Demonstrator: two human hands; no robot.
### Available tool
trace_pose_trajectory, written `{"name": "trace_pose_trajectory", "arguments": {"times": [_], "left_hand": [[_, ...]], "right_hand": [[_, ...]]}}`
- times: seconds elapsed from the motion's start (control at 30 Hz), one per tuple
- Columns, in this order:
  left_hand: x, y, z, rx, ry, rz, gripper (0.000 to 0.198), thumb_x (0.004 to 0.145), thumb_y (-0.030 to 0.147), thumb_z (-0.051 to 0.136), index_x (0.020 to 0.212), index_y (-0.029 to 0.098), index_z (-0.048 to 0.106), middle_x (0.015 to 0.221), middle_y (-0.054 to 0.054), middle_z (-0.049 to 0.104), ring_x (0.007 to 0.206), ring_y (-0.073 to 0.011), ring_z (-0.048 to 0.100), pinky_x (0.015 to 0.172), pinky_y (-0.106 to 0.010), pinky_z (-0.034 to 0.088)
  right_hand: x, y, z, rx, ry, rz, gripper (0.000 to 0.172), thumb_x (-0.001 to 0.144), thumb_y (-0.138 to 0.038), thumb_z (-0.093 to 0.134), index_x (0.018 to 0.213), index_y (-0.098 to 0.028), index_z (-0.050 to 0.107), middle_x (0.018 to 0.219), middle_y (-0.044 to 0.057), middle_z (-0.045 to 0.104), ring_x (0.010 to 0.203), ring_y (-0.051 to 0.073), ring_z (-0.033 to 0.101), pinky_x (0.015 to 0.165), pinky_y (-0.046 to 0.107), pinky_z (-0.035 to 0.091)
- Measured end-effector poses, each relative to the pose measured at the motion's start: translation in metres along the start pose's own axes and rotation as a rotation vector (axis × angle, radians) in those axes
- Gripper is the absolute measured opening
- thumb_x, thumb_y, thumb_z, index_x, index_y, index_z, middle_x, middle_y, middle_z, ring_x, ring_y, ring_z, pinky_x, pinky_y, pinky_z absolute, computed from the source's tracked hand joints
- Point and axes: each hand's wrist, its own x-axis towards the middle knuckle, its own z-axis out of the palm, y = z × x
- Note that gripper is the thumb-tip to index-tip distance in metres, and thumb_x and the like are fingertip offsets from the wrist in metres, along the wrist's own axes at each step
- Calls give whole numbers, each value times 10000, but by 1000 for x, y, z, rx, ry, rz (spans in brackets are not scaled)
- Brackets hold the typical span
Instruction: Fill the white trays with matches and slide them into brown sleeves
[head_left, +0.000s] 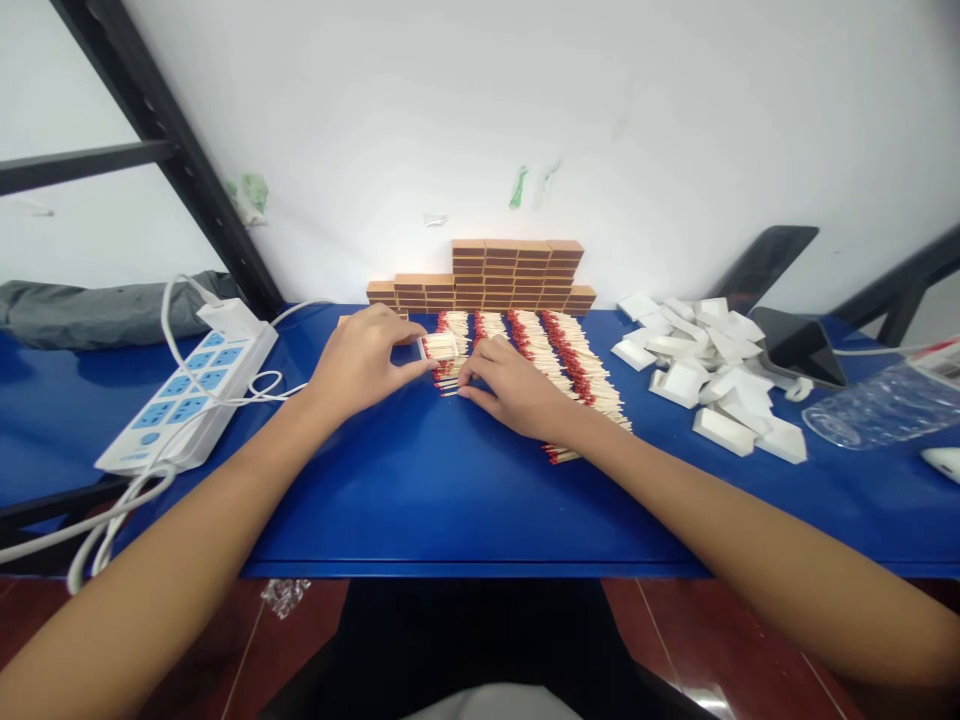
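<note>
My left hand [358,362] is curled around a small white tray of matches [439,346], gripping it by its left side. My right hand [512,385] rests with fingers bent on a bundle of red-tipped matches [448,377] just right of that tray. Rows of loose matches [559,365] with red heads lie spread on the blue table [420,490] behind and under my right wrist. A stack of brown matchboxes [499,276] stands against the wall beyond them.
A heap of empty white inner trays [709,370] lies to the right. A white and blue power strip [191,395] with cables sits at the left. A dark phone on a stand [795,345] and clear plastic bag [885,405] are far right.
</note>
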Motion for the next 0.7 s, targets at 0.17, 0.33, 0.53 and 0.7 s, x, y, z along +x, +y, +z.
{"name": "trace_pose_trajectory", "arguments": {"times": [0.17,0.33,0.53,0.7], "left_hand": [[0,0,1,-5,3,7,269,913,447,795,1051,216,808,1054,-104,810,1000,-305,712,898,-425,534],[-1,-1,0,-9,-18,0,270,919,445,784,1070,222,811,1066,-100,813,1005,-301,716,896,-425,534],[-1,7,1,-94,-24,74,328,892,478,833,1062,199,812,1005,-91,811,929,-275,724,844,-395,525],[-3,18,3,-220,-17,94,344,878,486,854,1050,190,814,985,-87,809,928,-271,725,851,-392,545]], "right_hand": [[0,-1,0,7,-14,8,82,1048,-196,591,990,-204,649,1036,96,600,1040,266,552,935,419,482],[-1,-4,-5,17,-32,5,113,1061,-200,557,970,-212,623,1038,100,610,1041,272,543,931,434,477],[3,-8,-15,-51,180,17,97,1067,-229,560,981,-226,603,1027,95,609,1024,283,521,904,446,447],[4,-9,-13,-82,208,26,98,1055,-210,561,976,-230,615,1013,98,595,1014,291,510,889,455,450]]}}
